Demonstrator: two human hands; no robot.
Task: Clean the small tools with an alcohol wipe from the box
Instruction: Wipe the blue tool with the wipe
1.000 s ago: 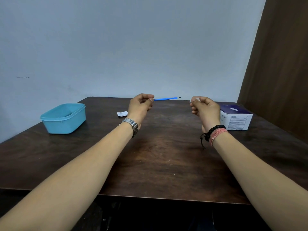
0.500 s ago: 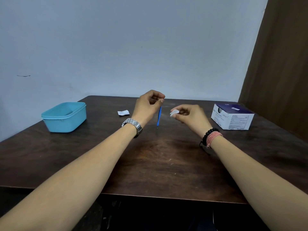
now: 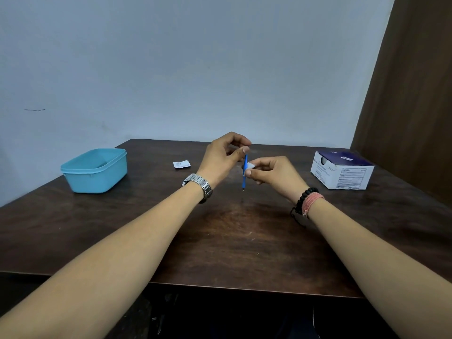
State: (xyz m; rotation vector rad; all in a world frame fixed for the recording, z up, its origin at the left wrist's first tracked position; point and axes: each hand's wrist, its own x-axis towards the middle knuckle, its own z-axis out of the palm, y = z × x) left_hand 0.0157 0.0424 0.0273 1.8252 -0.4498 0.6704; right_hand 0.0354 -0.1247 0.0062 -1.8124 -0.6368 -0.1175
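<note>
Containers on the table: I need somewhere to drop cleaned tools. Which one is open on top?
The light blue tub on the left, lidless; the wipe box on the right is closed cardboard.

The table is dark wood with a worn, faintly glossy finish, paler where the sheen catches light. The tub looks like smooth turquoise plastic, matt to satin. The box is printed cardboard, white sides and a dark blue top with a slight gloss. The thin tool has a smooth blue plastic shaft and a small dark tip, perhaps metal. The wipe is soft white fabric or paper. The torn wrapper looks like paper. The watch is shiny metal links; the bracelets are dull black beads and pink thread. The wall is matt painted plaster.
</note>
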